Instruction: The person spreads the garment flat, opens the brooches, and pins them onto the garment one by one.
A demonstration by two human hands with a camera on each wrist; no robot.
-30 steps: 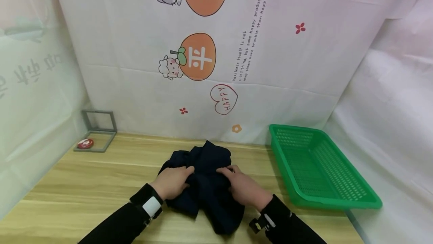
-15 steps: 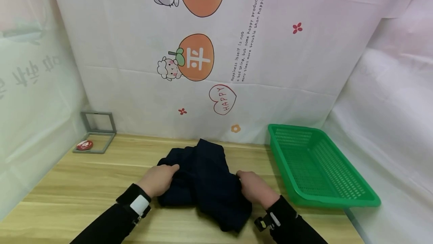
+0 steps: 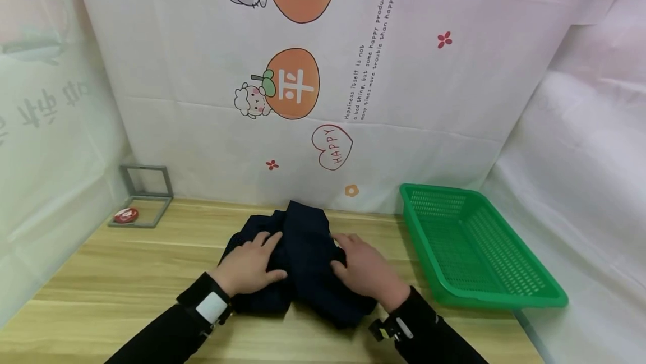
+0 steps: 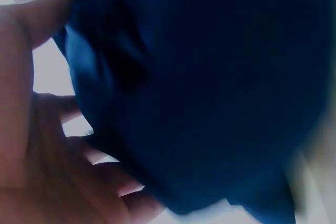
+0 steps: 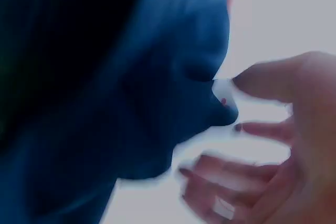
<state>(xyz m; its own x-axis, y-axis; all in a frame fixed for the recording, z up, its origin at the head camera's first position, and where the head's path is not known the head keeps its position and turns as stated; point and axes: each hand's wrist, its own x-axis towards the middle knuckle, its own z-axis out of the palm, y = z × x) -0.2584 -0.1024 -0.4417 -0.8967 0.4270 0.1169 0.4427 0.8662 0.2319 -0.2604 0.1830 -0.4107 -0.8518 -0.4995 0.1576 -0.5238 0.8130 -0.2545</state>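
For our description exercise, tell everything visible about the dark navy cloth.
The dark navy cloth looks like soft, plain fabric. It lies crumpled on the wood-grain table, with a broad fold down its middle and uneven edges; whether it's a garment is unclear. The left hand lies on its left part; the right hand is at its right side, contact unclear.

Dark cloth blurred (both wrist views), black sleeves cut off

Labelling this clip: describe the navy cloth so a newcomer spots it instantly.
On the pale wooden table, look between the grey frame at left and the green basket at right. The navy cloth lies there, left hand on it, right hand at its edge. Unlike the rigid frame and basket, it's soft, dark and crumpled.
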